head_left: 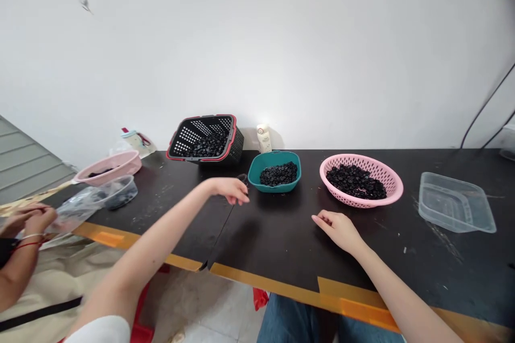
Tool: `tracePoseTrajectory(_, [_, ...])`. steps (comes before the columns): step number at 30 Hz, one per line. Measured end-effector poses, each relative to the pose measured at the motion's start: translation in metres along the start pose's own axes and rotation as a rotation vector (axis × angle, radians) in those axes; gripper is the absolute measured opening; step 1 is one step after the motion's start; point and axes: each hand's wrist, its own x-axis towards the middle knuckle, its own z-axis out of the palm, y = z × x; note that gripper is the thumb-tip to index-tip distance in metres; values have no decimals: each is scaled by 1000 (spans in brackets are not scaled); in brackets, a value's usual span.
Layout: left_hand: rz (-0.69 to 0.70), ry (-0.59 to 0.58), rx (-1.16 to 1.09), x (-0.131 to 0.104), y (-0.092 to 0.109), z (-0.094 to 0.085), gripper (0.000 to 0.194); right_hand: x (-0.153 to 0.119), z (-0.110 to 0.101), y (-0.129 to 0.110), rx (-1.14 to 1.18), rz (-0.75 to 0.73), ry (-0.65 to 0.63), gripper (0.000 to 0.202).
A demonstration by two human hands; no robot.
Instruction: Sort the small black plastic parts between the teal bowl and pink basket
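Note:
My left hand (230,189) hovers over the black table (257,236), just to the left of the teal basin (254,181). Its fingers are bent and close together, and whatever they may hold is too small to make out. Small black round pieces (279,174), which look like buttons, lie in that basin. My right hand (337,228) is low over the table, in front of the pink colander (396,188). The thumb meets the curled fingers there, hiding anything between them. Larger black disc-like pieces (356,181) fill the colander.
A black basket (237,144) with red trim leans tilted at the back left, with black pieces inside. Beside it stands a white bottle (264,138). A clear plastic tub (456,203) sits at right. Far left, a co-worker's hands (34,218) are by a plastic bag (76,209).

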Motion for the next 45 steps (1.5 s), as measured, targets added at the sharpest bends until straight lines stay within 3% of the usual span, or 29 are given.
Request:
tracePoseTrajectory(1, [-19, 123, -40, -7, -4, -27, 37, 0, 1, 1, 2, 5, -5, 41])
tracePoseTrajectory(4, [-29, 712, -255, -22, -13, -96, 49, 1, 3, 3, 20, 19, -14, 41])
tracePoseTrajectory(7, [-216, 928, -148, -23, -15, -128, 63, 2, 2, 5, 40, 28, -7, 42])
tracePoseTrajectory(9, [-313, 997, 46, -12, -13, -126, 56, 2, 1, 5, 49, 26, -3, 43])
tracePoseTrajectory(11, [-297, 1075, 184, 5, -6, -110, 44, 2, 0, 5, 45, 20, 3, 42])
tracePoseTrajectory(14, [-182, 1175, 314, 37, 12, -72, 33, 2, 0, 5, 25, 12, 14, 39])
tracePoseTrajectory(17, [6, 1284, 494, 71, 36, -36, 35, 2, 0, 5, 24, 15, 22, 37])
tracePoseTrajectory(19, [102, 1191, 651, 93, 51, -18, 36, 2, 0, 6, 26, 19, 23, 35])
tracePoseTrajectory(23, [105, 820, 766, 136, 68, 2, 23, 4, 0, 6, 16, 23, 28, 33])
tracePoseTrajectory(27, [30, 711, 769, 167, 66, 7, 17, 5, -1, 5, -1, 10, 23, 32])
tracePoseTrajectory(35, [2, 689, 713, 174, 59, -2, 9, 7, -2, 2, -39, 23, 6, 33])
tracePoseTrajectory(40, [26, 741, 653, 170, 61, 5, 8, 7, -2, 3, -49, 25, 1, 31])
tracePoseTrajectory(45, [36, 871, 528, 155, 72, 10, 20, 8, -4, 3, -54, 34, 4, 32])
